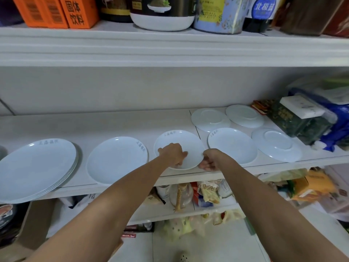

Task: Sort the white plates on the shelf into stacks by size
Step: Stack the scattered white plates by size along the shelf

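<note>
White plates lie along the middle shelf. A stack of large plates sits at the far left, with a single mid-size plate beside it. My left hand grips the near left rim of a smaller printed plate at the centre. My right hand pinches that plate's right rim from below. Another printed plate lies just right of it. Three flat saucers lie further right.
Dark green boxes and blue packets crowd the shelf's right end. The upper shelf holds orange cartons, jars and tins. Bags and bottles fill the shelf below. The back left of the middle shelf is bare.
</note>
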{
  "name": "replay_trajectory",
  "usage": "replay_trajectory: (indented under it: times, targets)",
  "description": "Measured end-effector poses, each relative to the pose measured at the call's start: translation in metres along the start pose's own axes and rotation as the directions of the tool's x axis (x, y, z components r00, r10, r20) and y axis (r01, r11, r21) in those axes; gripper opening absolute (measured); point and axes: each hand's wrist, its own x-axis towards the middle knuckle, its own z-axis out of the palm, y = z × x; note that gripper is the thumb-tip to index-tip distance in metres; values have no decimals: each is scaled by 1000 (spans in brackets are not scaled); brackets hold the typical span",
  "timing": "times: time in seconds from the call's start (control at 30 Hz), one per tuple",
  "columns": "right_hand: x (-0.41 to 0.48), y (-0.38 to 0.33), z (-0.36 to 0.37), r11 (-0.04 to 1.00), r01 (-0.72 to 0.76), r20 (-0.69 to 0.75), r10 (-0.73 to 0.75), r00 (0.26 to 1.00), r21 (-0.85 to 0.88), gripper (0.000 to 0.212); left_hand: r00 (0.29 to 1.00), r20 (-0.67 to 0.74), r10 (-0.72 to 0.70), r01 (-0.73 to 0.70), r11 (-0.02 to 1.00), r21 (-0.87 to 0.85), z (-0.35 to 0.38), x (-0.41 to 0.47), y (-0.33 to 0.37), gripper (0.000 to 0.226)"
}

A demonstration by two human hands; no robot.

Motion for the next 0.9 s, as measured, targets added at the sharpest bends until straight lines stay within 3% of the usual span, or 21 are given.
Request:
replay_trajectory:
  times: [0.23, 0.47, 0.6, 0.67, 0.7, 0.8, 0.87, 0.9]
  targets:
    - [-2, 20, -9, 1000, -17, 39, 17, 999, -7, 29, 999, -42, -6, 7, 1000, 11, 12, -9, 11, 43]
    - [9, 32, -59, 996, -74, -27, 72, 997, -59, 49, 998, -61, -8, -11, 950, -311, 14, -3, 36, 28]
    - [18, 27, -96, 994, -89, -102, 82, 991, -65, 44, 996, -33, -79, 41, 779, -625, 12, 10, 64, 20]
    - [26, 25, -111, 997, -26, -113, 18, 993, -73, 38, 991, 4, -133, 90, 650, -755, 9, 14, 81, 10]
    - [31, 24, -119, 997, 6, -111, -14, 994, -76, 37, 985, 22, -171, 122, 601, -790, 7, 18, 90, 15]
    - [47, 18, -140, 979, 86, -131, -62, 989, 185, 31, 968, 60, -243, 181, 516, -837, 3, 32, 114, 22]
    - [59, 15, -156, 961, 143, -142, -111, 984, 237, 30, 961, 75, -265, 186, 426, -885, 6, 46, 126, 13]
    - [62, 12, -164, 958, 164, -138, -135, 981, 235, 29, 958, 84, -272, 185, 370, -910, 7, 50, 131, 19]
